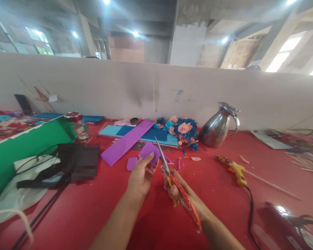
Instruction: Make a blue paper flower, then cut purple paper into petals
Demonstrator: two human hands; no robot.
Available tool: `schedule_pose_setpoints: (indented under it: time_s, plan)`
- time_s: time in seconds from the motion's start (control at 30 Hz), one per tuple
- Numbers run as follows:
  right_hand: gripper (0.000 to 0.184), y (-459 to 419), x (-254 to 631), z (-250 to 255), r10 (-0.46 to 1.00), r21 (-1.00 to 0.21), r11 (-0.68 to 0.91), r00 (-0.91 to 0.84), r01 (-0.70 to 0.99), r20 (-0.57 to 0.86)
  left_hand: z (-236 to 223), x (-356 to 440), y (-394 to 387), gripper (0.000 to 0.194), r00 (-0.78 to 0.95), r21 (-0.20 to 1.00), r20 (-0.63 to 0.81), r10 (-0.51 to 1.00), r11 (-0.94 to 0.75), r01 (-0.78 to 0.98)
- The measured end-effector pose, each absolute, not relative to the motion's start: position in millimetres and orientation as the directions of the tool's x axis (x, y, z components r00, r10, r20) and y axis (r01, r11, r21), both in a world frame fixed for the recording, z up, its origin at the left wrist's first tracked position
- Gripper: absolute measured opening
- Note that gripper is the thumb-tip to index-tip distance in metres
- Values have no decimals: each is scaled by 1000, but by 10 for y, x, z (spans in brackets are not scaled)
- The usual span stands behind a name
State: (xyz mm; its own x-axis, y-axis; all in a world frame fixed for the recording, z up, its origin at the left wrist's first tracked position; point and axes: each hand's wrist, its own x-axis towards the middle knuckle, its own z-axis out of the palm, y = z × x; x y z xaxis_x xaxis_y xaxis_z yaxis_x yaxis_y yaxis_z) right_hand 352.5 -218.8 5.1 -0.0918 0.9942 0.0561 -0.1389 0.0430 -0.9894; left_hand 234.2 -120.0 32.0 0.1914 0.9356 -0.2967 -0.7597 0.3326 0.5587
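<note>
My left hand [140, 174] pinches a small purple paper piece [148, 151] between thumb and fingers. My right hand [181, 185] is closed round a pair of scissors [182, 192] with red-wrapped handles. The metal blades point up and away, right beside the paper's right edge; whether they touch it I cannot tell. Another cut purple piece [131, 164] lies on the red table [112, 205] just left of the held one. Behind it a long purple paper strip [126, 143] slants across blue sheets [135, 133]. Narrow purple scraps [179, 164] lie near the blades.
Blue and pink paper flowers [183, 129] and a metal jug [216, 126] stand at the back. A yellow glue gun [236, 171] with a cord lies to the right. On the left are a glass jar [79, 128], a green panel [28, 149] and a dark bag [59, 166].
</note>
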Motion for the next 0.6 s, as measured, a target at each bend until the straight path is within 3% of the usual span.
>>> schedule_pose_setpoints:
  time_s: [0.37,0.6]
  plan:
    - [54,-2179,3453,-7,998,-991,-1,65,-133,-10,306,2370,-1204,13,211,572,-296,932,350,-742]
    - [45,-2175,3438,-14,998,-990,-6,58,-142,-14,296,2365,-1220,13,202,609,-274,940,332,-720]
